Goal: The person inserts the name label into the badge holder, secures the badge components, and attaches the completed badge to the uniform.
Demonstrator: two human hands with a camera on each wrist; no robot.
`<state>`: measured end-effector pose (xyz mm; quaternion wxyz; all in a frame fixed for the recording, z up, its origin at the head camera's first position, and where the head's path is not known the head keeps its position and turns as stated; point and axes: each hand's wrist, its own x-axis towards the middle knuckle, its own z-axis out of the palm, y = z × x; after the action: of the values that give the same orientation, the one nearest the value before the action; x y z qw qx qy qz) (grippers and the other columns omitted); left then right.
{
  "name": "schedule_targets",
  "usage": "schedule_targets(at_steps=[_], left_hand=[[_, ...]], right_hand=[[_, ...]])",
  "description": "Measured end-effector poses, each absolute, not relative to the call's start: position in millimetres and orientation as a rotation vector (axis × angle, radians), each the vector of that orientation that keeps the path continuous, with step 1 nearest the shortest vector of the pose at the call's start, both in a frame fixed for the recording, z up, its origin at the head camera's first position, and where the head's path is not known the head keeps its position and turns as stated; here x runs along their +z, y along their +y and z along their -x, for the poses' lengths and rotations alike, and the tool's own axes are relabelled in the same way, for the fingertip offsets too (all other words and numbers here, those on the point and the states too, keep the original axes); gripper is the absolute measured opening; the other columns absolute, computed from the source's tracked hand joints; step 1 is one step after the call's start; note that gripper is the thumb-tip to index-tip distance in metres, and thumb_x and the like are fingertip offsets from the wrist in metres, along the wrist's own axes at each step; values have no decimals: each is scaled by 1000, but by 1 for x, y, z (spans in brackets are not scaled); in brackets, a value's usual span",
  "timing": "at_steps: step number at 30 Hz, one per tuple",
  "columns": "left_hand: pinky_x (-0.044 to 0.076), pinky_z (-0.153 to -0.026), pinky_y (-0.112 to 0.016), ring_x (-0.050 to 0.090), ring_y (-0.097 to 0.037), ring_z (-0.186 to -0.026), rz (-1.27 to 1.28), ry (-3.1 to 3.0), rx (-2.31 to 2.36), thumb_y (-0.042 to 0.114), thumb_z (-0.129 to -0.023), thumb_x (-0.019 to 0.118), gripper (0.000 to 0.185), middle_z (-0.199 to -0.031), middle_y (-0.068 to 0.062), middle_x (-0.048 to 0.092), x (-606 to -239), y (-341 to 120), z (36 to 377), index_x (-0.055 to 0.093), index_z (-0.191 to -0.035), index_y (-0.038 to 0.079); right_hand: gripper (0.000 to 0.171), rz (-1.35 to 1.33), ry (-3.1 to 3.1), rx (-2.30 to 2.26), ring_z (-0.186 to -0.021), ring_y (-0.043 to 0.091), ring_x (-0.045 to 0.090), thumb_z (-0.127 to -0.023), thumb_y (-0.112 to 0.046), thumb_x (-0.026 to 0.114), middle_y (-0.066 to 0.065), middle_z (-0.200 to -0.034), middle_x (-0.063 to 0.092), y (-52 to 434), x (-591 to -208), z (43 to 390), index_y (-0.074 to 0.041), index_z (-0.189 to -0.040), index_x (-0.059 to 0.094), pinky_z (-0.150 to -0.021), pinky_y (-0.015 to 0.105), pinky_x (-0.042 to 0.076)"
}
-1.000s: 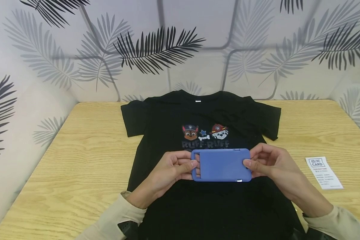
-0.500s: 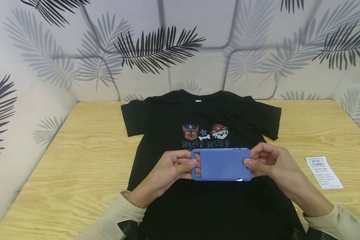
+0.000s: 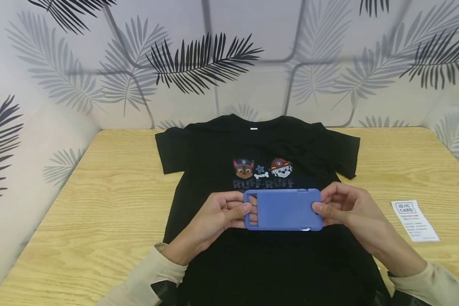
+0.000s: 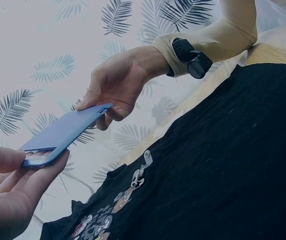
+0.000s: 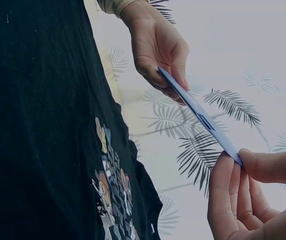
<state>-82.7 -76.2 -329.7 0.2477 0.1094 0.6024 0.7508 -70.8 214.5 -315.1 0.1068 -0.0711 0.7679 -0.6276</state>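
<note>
A flat blue card holder (image 3: 289,209) with a window cut through its left end is held level above a black T-shirt (image 3: 275,263). My left hand (image 3: 222,214) pinches the window end, thumb on top, and its fingers show through the opening. The opposite end is pinched by my right hand (image 3: 344,208) between thumb and fingers. Seen from the left wrist, the card holder (image 4: 65,131) is tilted and clear of the shirt. A small silvery metal piece (image 4: 142,172) lies on the shirt's print; in the head view it is hidden.
The shirt is spread on a wooden table (image 3: 99,191), its neck toward the back edge. To the right lies a white paper slip (image 3: 415,221) printed "ID/IC CARD". A leaf-patterned backdrop (image 3: 252,85) stands behind the table and along its sides.
</note>
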Motion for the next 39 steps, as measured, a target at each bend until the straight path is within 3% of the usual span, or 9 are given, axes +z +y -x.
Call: schedule_targets(at_steps=[25, 39], left_hand=[[56, -84, -42, 68, -17, -85, -300, 1635, 2064, -1, -96, 53, 25, -95, -12, 71, -329, -77, 85, 56, -115, -17], [56, -83, -43, 69, -18, -87, -317, 1674, 2066, 0, -97, 53, 24, -100, -19, 70, -329, -78, 85, 57, -114, -16]], right_hand=[[8, 178, 2263, -1873, -67, 16, 65, -90, -3, 66, 1, -84, 68, 212, -315, 69, -9, -91, 61, -63, 30, 58], [8, 160, 2266, -1853, -68, 16, 65, -90, -4, 66, 1, -85, 68, 212, -315, 70, -8, -91, 60, -63, 30, 58]])
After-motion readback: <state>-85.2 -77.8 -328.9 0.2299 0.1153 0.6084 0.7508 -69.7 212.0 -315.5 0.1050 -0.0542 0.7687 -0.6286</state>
